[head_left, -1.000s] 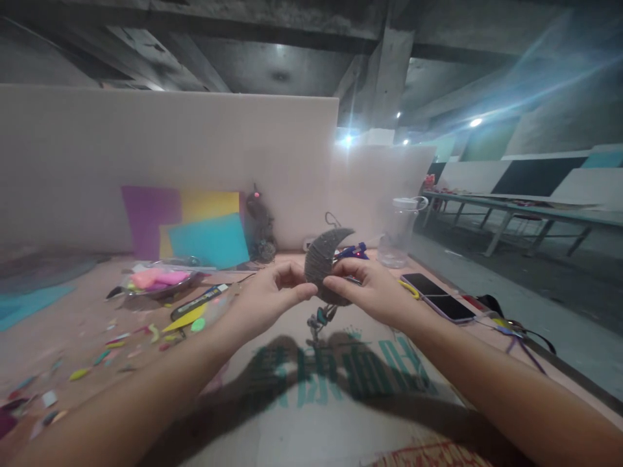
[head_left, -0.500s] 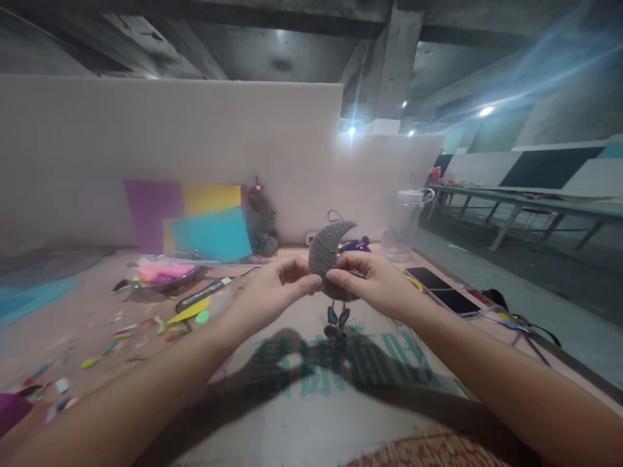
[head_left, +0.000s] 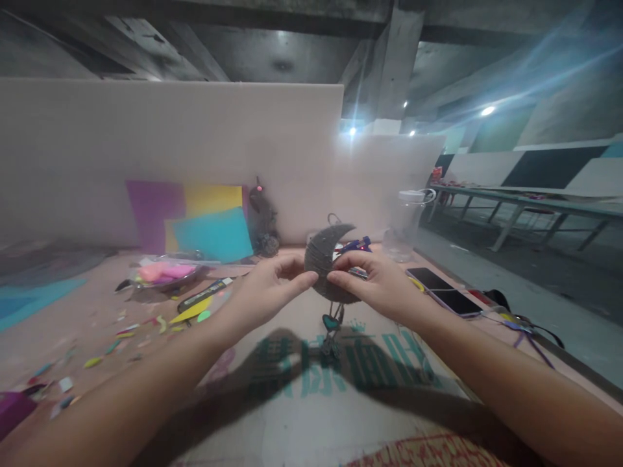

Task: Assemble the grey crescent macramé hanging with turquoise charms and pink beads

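Between both hands a grey crescent-moon ornament (head_left: 321, 256) is held up above the table, its curved tip pointing right. It looks wrapped in cord and has a loop at the top. My left hand (head_left: 280, 285) pinches its left edge with thumb and fingers. On the other side my right hand (head_left: 370, 279) grips the lower inner curve. Below the moon dangle small charms, among them a teal heart-shaped charm (head_left: 331, 322) with a dark rim. The lower right end of the moon is partly hidden behind my right hand.
A printed white sheet (head_left: 292, 421) covers the table in front. To the left lie a utility knife (head_left: 204, 295), foam scraps (head_left: 125, 335) and a bowl of pink clay (head_left: 168, 272). Coloured sheets (head_left: 214, 233) lean behind. A blue glue gun (head_left: 356, 245), clear jug (head_left: 402, 227) and phone (head_left: 442, 292) stand or lie rightward.
The moon has tilted and shifted slightly left and down in my hands. Its hanging charms have swung and turned, so one teal heart now faces me. Both hands keep their hold.
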The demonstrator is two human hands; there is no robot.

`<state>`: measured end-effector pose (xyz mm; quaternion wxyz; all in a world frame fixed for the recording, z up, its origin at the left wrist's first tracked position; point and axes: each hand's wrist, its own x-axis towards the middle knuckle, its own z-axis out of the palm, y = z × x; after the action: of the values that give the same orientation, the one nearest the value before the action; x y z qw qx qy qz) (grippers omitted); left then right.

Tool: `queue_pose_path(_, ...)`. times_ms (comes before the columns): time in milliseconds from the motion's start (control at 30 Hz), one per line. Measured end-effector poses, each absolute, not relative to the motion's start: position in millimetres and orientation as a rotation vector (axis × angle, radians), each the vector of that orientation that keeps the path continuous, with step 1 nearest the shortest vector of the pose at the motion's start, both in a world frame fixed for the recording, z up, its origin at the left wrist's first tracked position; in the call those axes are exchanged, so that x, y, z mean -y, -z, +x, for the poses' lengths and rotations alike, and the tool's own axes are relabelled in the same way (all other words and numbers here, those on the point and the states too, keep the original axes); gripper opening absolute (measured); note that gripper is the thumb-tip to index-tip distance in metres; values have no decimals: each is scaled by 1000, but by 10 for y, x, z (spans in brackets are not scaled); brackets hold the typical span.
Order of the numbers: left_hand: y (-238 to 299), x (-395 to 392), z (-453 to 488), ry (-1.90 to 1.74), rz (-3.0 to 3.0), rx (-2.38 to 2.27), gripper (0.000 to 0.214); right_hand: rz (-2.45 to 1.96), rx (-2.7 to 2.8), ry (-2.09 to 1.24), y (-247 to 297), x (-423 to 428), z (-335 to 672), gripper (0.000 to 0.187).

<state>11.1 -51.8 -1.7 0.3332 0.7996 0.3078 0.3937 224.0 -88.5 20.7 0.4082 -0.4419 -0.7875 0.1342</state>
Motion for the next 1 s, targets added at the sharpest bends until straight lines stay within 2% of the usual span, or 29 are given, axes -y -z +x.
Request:
queue_pose_path(133, 21, 507, 95, -1050, 2022, -769, 36, -1128, 2052, -310, -217, 955, 2197, 13)
queue_pose_path(300, 36, 520, 96, -1091, 2059, -766, 29, -1142, 2084, -356, -231, 1011, 2171, 13)
queue_pose_path(433, 18, 545, 113, -1506, 2258, -716, 34, -1147, 2069, -327, -228, 1005, 2170, 12)
queue_pose_path(533, -1, 579, 99, -1869, 2721, -656, 26, -1127, 2076, -271, -196, 992, 2175, 12)
queue_pose_path(600, -6, 597, 88, -1970, 2928, -632, 23, -1097, 2094, -233, -163, 985, 2176, 14)
queue_pose_path(833, -8, 595, 50, -2012, 3038, -654, 16, -991, 2151, -95, -97, 1000, 2171, 14)
queue_pose_path(1000, -9, 609, 14, -1973, 3173, -609, 20, -937, 2165, -6, -69, 1016, 2165, 14)
